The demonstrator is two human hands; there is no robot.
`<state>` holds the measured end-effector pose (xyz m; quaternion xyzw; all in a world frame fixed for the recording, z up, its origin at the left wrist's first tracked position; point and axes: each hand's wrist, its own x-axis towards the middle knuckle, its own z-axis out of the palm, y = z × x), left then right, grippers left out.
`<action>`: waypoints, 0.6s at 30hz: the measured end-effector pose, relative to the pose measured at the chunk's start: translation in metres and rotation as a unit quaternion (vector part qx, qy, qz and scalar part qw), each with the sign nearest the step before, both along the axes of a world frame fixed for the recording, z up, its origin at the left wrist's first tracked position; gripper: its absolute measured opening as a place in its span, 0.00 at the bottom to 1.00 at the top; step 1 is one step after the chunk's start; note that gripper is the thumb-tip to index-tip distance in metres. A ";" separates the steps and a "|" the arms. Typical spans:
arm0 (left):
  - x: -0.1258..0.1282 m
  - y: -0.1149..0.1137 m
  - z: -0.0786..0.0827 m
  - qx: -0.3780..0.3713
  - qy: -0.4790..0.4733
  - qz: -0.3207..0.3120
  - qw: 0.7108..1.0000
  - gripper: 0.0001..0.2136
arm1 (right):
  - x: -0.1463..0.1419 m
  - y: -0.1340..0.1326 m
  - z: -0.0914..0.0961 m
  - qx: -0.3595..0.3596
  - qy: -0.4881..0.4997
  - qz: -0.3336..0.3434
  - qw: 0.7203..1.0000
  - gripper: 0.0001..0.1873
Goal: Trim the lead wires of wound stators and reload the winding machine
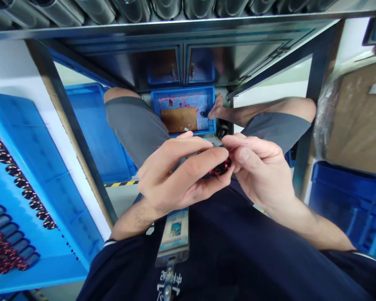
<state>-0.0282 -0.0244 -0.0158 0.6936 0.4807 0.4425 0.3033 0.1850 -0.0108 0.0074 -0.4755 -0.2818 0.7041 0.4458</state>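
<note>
Head view: left hand turned knuckles-up, wrist low, its fingers curled closed around a small black part flecked with red; right hand raised opposite, palm inward, its bent fingers pinching that part's edge, a blue plastic tray beyond them

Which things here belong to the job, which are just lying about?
Job: left hand; right hand; red-wound dark component held between them; similar components in rows on a blue tray.
Lying about: cardboard sheet in a small blue tray; blue bin; chest badge.
</note>
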 end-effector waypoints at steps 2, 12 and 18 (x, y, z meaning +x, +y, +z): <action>0.010 0.005 0.005 0.114 0.035 0.063 0.991 0.17 | 0.001 0.002 0.000 0.000 -0.001 0.005 1.000 0.08; 0.009 0.019 -0.005 0.124 -0.039 -0.003 0.992 0.14 | 0.001 0.009 0.007 0.044 0.013 0.014 0.999 0.24; 0.026 0.018 -0.003 0.153 -0.045 0.102 0.982 0.11 | -0.020 0.008 0.006 0.105 0.018 -0.007 0.994 0.32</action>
